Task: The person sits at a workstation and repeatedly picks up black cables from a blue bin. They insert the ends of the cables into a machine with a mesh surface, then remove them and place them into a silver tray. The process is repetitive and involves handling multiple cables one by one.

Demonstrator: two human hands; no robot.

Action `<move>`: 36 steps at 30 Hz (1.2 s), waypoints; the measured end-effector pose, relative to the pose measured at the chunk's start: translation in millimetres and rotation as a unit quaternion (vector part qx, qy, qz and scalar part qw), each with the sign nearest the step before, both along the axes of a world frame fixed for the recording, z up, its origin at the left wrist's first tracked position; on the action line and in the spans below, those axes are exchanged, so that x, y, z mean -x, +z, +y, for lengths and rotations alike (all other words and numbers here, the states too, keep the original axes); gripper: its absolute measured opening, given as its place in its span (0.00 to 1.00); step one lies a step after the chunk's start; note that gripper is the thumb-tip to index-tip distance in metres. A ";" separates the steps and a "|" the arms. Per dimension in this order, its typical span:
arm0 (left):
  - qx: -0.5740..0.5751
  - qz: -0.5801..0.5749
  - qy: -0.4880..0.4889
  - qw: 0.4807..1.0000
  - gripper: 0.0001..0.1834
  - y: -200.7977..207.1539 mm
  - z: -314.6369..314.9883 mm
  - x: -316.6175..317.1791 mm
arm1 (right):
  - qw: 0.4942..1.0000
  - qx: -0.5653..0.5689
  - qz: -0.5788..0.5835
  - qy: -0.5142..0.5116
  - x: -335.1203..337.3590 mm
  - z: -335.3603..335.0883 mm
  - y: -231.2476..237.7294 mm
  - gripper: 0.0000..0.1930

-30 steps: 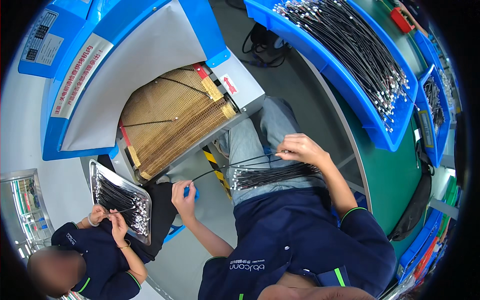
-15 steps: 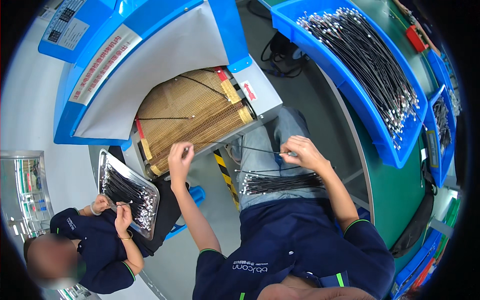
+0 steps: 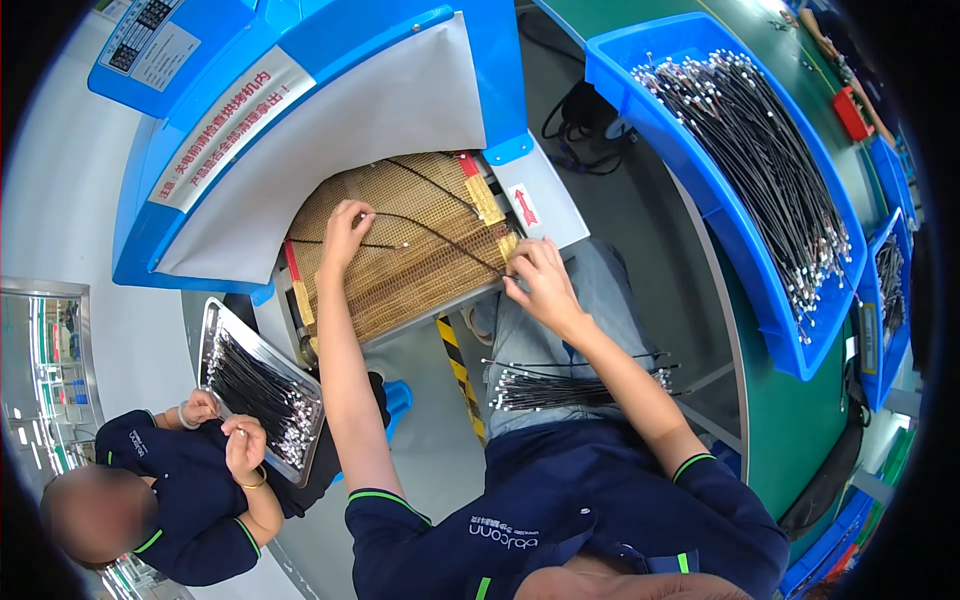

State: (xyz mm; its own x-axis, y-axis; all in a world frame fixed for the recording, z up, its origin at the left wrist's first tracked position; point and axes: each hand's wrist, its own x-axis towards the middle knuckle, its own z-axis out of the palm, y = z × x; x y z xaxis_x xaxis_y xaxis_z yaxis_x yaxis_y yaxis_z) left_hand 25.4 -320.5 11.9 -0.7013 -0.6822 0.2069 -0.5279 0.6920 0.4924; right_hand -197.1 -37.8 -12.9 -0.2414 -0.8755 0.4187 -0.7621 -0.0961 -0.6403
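Observation:
A thin black cable (image 3: 440, 234) stretches between my two hands, low over the brown mesh conveyor belt (image 3: 372, 302). My left hand (image 3: 347, 238) pinches one end of it above the belt's middle. At the belt's right front edge, my right hand (image 3: 541, 284) has its fingers closed on the other end. Two more black cables are on the mesh: one (image 3: 432, 184) farther back, another (image 3: 376, 245) partly behind my left hand. Across my thighs rests a bundle of black cables (image 3: 560, 391) with white-tipped ends.
A blue machine hood (image 3: 300, 50) with a white curtain (image 3: 400, 105) arches over the belt. To the right, a blue bin (image 3: 655, 125) full of cables stands on a green table (image 3: 790, 400). At left, a co-worker's hands (image 3: 243, 446) are beside a metal tray (image 3: 312, 425) of cables.
Both my hands have moved forward with the cable, from in front of the belt to over it and its edge. The view has shifted slightly.

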 end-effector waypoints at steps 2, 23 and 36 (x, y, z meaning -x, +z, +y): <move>-0.005 -0.026 0.012 1.000 0.09 -5.6 -5.6 2.7 | 0.999 -0.011 0.026 -0.021 -2.2 -3.8 -0.3 0.12; -0.247 0.069 -0.015 0.966 0.14 -54.2 278.4 10.6 | 0.937 -0.315 -0.089 0.124 29.1 155.7 -47.9 0.10; -0.269 0.046 -0.051 0.961 0.07 -37.2 309.7 22.6 | 0.966 -0.194 -0.123 0.118 19.9 139.2 3.6 0.09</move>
State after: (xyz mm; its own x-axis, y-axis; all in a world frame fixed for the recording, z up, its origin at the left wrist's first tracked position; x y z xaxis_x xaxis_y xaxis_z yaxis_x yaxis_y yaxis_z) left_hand 2.8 -10.8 -25.3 -0.7661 -0.6362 -0.0911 -0.4073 0.3709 0.8346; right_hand -216.9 101.4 -9.3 -0.0672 -0.9977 0.0027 -0.5686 0.0361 -0.8219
